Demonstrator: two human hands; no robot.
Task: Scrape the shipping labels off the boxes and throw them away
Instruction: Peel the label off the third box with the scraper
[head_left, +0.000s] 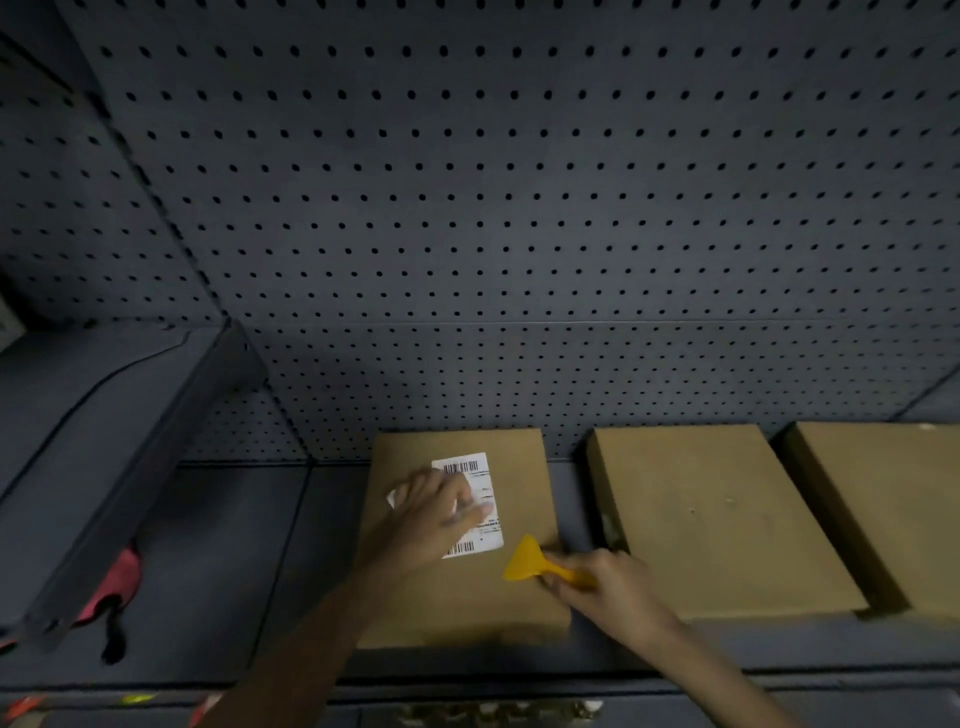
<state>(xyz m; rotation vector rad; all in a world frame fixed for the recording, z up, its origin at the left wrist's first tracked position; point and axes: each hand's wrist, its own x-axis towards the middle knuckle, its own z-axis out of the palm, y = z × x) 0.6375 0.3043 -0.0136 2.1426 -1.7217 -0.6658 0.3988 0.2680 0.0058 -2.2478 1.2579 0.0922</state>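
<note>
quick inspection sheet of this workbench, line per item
surface: dark bench top, three boxes lying flat on it
job's things: left box carries a white label, its left corner lifted; middle box and right box show no label; yellow scraper
clutter: red and black item at left, unclear what
grippers: left hand rests on the label; right hand grips the scraper handle, blade near the label's lower corner
cables: nothing seen
surroundings: dark pegboard wall behind, no tools hung

Matt cardboard box (457, 587) (paper label (480, 499))
</note>
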